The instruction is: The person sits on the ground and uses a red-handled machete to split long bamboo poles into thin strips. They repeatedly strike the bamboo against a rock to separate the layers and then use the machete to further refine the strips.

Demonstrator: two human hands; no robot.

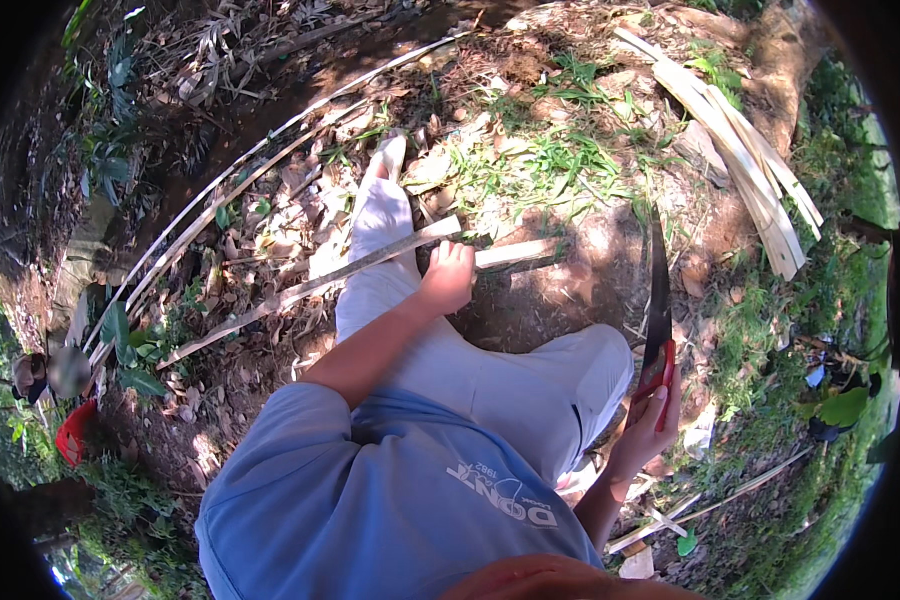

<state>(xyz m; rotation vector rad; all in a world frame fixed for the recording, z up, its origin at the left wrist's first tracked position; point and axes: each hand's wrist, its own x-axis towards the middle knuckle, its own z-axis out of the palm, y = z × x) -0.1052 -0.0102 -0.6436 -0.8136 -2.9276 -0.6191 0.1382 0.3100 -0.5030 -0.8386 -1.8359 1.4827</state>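
My left hand point(448, 277) is closed, its fingers curled at the inner end of a short pale wooden strip point(518, 252) that sticks out to the right. Just beyond this hand, a longer wooden strip point(315, 285) slants across my outstretched leg. On the right, my right hand point(660, 408) grips the red handle of what looks like a hand saw point(658, 300). Its long dark blade tapers and points away from me, beside my bent knee. Any teeth on the blade are too small to make out.
Several split pale strips point(735, 150) lie in a bundle at the far right. Long thin strips point(230, 195) curve across the far left. A red object point(74, 432) lies at the left. Cut pieces point(670, 520) rest near my right forearm. Grass and dry leaves cover the ground.
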